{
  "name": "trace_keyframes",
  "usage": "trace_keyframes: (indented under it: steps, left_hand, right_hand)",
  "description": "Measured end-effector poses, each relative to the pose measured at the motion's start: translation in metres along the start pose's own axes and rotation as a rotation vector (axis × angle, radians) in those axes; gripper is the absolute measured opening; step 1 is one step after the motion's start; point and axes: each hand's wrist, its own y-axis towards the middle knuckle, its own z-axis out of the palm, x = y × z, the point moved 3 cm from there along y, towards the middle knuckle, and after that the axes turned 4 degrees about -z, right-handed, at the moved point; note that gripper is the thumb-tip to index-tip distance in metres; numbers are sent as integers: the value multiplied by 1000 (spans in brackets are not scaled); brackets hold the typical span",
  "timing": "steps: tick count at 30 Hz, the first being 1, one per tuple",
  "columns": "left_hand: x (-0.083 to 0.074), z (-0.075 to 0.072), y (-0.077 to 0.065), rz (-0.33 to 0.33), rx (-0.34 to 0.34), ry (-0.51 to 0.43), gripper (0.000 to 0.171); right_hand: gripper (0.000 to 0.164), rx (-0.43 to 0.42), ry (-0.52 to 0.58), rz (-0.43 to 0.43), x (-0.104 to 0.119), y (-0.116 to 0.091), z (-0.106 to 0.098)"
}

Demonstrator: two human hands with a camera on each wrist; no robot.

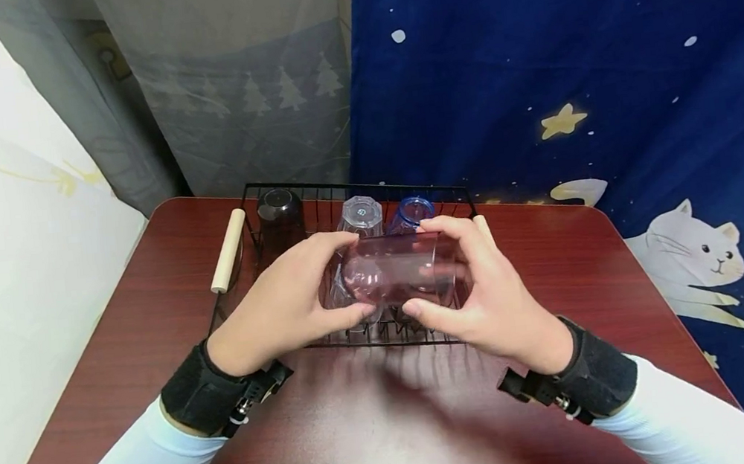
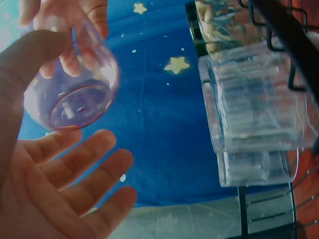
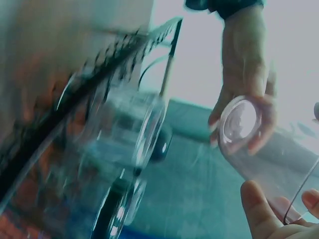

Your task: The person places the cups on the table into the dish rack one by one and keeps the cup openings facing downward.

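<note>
A transparent pinkish-purple drinking glass (image 1: 392, 271) lies sideways in the air above a wire rack. Its rounded base points to my left hand (image 1: 291, 296), its rim to my right hand (image 1: 484, 281). My right hand grips the rim end between thumb and fingers. Around the base end sits my left hand, with the thumb overlapping the glass (image 2: 75, 94) in the left wrist view and the other fingers spread loosely. Whether those fingers touch the base is hard to tell. In the right wrist view the round base (image 3: 240, 119) stands near the left hand (image 3: 246, 64).
The black wire rack (image 1: 383, 345) has pale wooden handles (image 1: 229, 252). In it stand a dark glass (image 1: 280, 218), a clear faceted tumbler (image 1: 361, 213) and a blue-rimmed glass (image 1: 414, 209), with more glasses partly hidden below my hands. A reddish-brown table (image 1: 572, 280) bears the rack; curtains (image 1: 499, 85) hang behind.
</note>
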Motion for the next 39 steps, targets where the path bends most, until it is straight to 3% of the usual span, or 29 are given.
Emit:
trace_keyframes:
  steps: [7, 10, 15, 21, 26, 31, 35, 39]
  left_hand:
    - [-3, -5, -5, 62, -20, -85, 86]
    - [-1, -9, -6, 78, -23, -100, 85]
    - [3, -17, -10, 68, -8, -193, 84]
    - [0, -28, -8, 64, -20, -350, 81]
    - [6, -45, -9, 78, -116, -254, 78]
    - [24, -60, -12, -25, -162, -116, 73]
    - [38, -62, -15, -158, -118, -53, 71]
    - [48, -55, -12, -233, -18, -6, 72]
  right_hand:
    - [81, 41, 108, -29, 7, 2, 11]
    - [81, 93, 19, -1, 3, 2, 12]
    - [79, 165, -253, 10, -5, 2, 12]
    - [80, 211, -311, 17, -11, 3, 13]
    - [73, 168, -304, 53, -12, 2, 4]
    - [66, 103, -258, 69, -17, -2, -7]
    - [66, 91, -311, 72, -24, -4, -11]
    - [69, 93, -392, 81, -35, -3, -17]
